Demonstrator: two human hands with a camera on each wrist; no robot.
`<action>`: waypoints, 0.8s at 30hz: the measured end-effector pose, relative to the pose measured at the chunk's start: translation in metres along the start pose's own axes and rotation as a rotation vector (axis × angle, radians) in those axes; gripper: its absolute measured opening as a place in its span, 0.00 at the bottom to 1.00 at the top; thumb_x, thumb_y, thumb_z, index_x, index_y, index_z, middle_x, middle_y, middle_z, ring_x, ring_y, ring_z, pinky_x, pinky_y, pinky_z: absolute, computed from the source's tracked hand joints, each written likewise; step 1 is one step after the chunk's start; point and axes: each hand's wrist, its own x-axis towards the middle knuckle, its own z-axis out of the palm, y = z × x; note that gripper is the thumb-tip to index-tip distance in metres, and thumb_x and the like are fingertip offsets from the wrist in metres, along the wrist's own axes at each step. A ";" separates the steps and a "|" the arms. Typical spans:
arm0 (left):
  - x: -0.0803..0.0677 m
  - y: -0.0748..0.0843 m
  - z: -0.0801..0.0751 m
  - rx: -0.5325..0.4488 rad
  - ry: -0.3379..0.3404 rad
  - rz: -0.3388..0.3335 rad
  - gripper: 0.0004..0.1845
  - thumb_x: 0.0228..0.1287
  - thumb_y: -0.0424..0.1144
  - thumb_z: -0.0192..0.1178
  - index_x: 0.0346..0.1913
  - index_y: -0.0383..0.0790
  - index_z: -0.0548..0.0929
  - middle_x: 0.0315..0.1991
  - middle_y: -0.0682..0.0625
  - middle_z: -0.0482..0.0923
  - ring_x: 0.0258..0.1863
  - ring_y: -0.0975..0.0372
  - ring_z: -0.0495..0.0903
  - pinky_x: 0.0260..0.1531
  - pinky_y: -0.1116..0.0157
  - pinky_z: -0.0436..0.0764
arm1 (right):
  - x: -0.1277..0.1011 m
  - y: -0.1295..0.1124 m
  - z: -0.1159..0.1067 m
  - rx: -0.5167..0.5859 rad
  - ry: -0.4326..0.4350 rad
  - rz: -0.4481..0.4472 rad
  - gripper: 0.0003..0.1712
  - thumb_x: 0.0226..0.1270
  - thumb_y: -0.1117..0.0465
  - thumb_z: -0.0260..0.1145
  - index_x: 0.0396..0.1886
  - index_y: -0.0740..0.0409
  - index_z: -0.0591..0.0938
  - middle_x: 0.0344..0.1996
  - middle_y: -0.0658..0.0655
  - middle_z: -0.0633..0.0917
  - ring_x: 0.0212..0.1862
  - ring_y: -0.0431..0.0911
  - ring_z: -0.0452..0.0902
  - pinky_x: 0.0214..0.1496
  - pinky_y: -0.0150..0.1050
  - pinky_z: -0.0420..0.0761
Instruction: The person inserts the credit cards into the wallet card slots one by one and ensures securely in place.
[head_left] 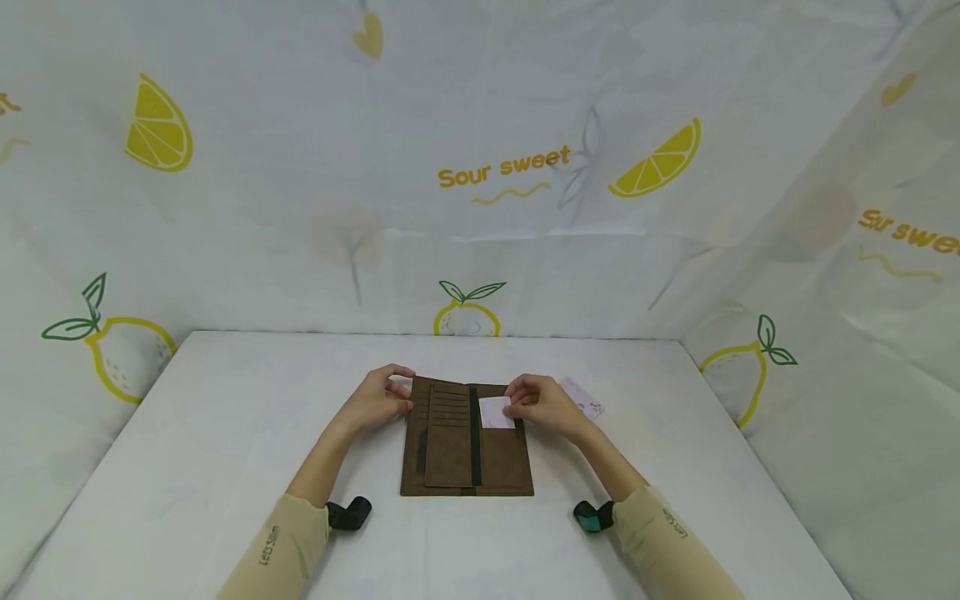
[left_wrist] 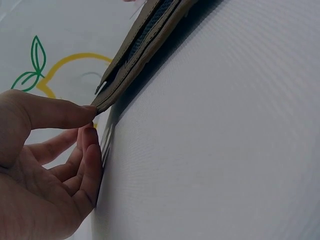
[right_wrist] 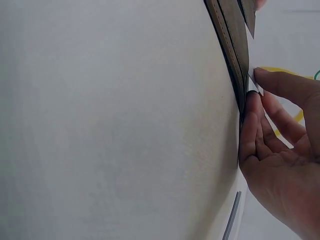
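White card [head_left: 493, 414], pinched at its edge by the right hand [head_left: 546, 403], sits over the unfolded brown wallet [head_left: 448, 457] between both hands; left hand [head_left: 374, 397] pinches the wallet's edge. Card looks light, stiffish; wallet seems supple, best gripped by its rims.

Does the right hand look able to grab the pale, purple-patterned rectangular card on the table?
Probably not yet: though the patterned card lies beside the right hand, its fingers pinch a white rectangular card.
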 end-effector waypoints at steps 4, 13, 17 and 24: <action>0.000 0.001 0.000 0.001 0.000 0.005 0.30 0.63 0.26 0.68 0.69 0.30 0.78 0.41 0.42 0.85 0.38 0.57 0.81 0.40 0.65 0.77 | 0.000 0.000 -0.001 0.009 -0.028 -0.009 0.14 0.65 0.66 0.78 0.47 0.68 0.85 0.37 0.59 0.86 0.38 0.43 0.79 0.42 0.28 0.79; -0.001 0.002 -0.001 0.006 -0.001 0.024 0.29 0.62 0.26 0.69 0.68 0.29 0.79 0.40 0.41 0.86 0.37 0.58 0.80 0.40 0.65 0.76 | -0.003 -0.003 -0.003 -0.029 -0.064 0.019 0.07 0.67 0.66 0.76 0.39 0.66 0.87 0.30 0.53 0.84 0.34 0.40 0.75 0.37 0.30 0.74; -0.001 0.001 0.000 0.008 -0.001 0.023 0.29 0.62 0.26 0.69 0.68 0.29 0.79 0.40 0.41 0.86 0.37 0.59 0.81 0.40 0.65 0.76 | -0.004 -0.005 -0.004 -0.035 -0.101 0.003 0.06 0.68 0.67 0.74 0.37 0.67 0.87 0.33 0.59 0.88 0.35 0.42 0.76 0.38 0.31 0.75; -0.002 0.001 0.000 0.015 0.001 0.026 0.29 0.63 0.25 0.68 0.68 0.29 0.78 0.40 0.42 0.85 0.36 0.58 0.81 0.39 0.65 0.77 | -0.006 -0.003 -0.005 -0.066 -0.142 -0.035 0.04 0.70 0.67 0.73 0.34 0.64 0.88 0.40 0.61 0.90 0.38 0.42 0.79 0.41 0.31 0.78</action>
